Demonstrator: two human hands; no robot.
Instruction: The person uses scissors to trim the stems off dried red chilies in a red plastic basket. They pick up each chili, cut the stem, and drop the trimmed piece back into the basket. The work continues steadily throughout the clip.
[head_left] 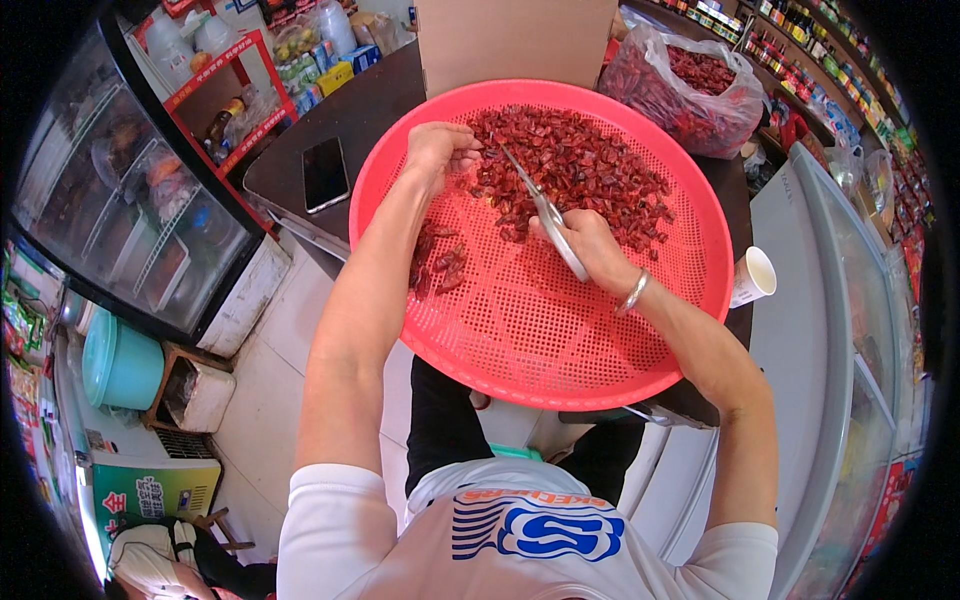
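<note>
A large round pink plastic sieve tray (540,396) lies before me, with a heap of cut dried red chili pieces (590,165) across its far and right side. My right hand (590,245) grips metal scissors (543,203), their blades pointing up and left over the heap. Over the tray's far left part, my left hand (437,150) is closed in a pinch near the scissors' tips; what its fingers hold is too small to tell. Just below it, a few longer dried red chilies (440,262) rest on the mesh.
Beyond the tray stands a cardboard box (515,45), with a clear plastic bag of dried chilies (690,90) to its right. A phone (325,174) lies on the dark table at left. A paper cup (754,276) stands close to the tray's right rim, beside a chest freezer (800,330).
</note>
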